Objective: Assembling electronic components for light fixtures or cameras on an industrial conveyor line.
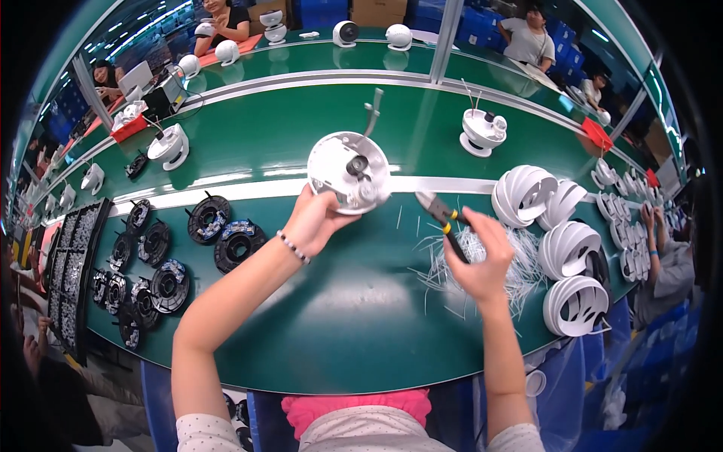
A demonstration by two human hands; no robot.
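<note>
My left hand [315, 219] holds up a round white camera housing [348, 172] over the green table [346, 324]; a dark lens part sits in its middle and a grey cable sticks up from its top. My right hand [482, 256] grips a pair of cutters [444, 221] with black and yellow handles, jaws pointing toward the housing's lower right edge, a little apart from it. A heap of thin white cable ties [489, 264] lies under and beside my right hand.
Stacks of white dome shells [561, 248] stand at the right. Several black round circuit rings [169, 256] and dark trays [71, 264] lie at the left. Another white camera base [482, 132] stands beyond. Other people sit along the far side and at the right edge.
</note>
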